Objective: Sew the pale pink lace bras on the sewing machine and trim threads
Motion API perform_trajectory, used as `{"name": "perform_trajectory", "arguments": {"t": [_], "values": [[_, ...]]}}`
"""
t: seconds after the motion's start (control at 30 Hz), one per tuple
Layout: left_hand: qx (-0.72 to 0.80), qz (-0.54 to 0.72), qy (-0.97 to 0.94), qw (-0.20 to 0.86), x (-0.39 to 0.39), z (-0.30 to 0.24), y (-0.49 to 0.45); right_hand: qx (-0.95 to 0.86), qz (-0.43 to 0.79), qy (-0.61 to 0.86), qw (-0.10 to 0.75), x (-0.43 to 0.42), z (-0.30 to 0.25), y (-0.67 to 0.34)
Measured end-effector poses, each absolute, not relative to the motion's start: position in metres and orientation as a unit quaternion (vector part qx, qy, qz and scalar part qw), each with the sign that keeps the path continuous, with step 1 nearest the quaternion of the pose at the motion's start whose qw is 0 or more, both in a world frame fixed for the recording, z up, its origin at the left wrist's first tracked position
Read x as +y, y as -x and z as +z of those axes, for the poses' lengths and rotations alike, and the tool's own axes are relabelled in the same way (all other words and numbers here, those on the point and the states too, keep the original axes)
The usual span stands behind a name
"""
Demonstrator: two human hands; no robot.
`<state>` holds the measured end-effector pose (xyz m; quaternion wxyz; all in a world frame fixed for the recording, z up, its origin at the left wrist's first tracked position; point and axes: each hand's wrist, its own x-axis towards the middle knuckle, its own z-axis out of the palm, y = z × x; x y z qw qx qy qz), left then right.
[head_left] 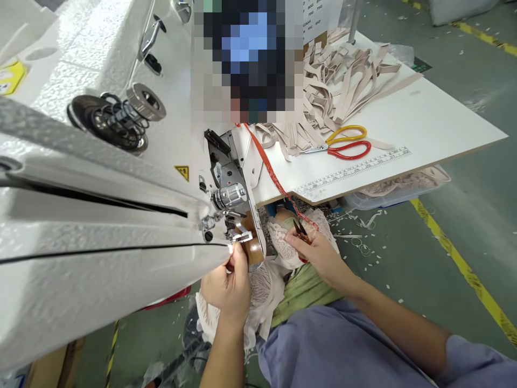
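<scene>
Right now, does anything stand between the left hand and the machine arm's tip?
Nothing visible does: the left hand is at the tip of the machine arm, by the metal foot. The right hand, holding snips, is off to the side.

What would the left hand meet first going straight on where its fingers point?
The left hand would likely meet the shiny metal fitting just past its fingertips first, though one view leaves depth unclear.

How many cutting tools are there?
2: red-and-yellow-handled scissors on the white table, and dark-bladed snips in the right hand. Others may be hidden.
</scene>
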<state>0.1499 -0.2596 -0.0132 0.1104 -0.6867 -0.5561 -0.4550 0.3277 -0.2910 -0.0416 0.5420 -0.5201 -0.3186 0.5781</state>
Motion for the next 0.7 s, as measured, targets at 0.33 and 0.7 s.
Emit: {"name": "perform_trajectory", "arguments": {"t": [0.33, 0.7], "values": [[-0.554, -0.463, 0.684, 0.106, -0.2599, -0.0141, -0.1489, -0.320, 0.592, 0.513, 0.533, -0.2910, -0.0423, -0.3285], [-0.532, -0.486, 0.687, 0.089, -0.2592, -0.0180, -0.1469, -0.312, 0.590, 0.532, 0.521, -0.2902, -0.0413, -0.3266]]}}
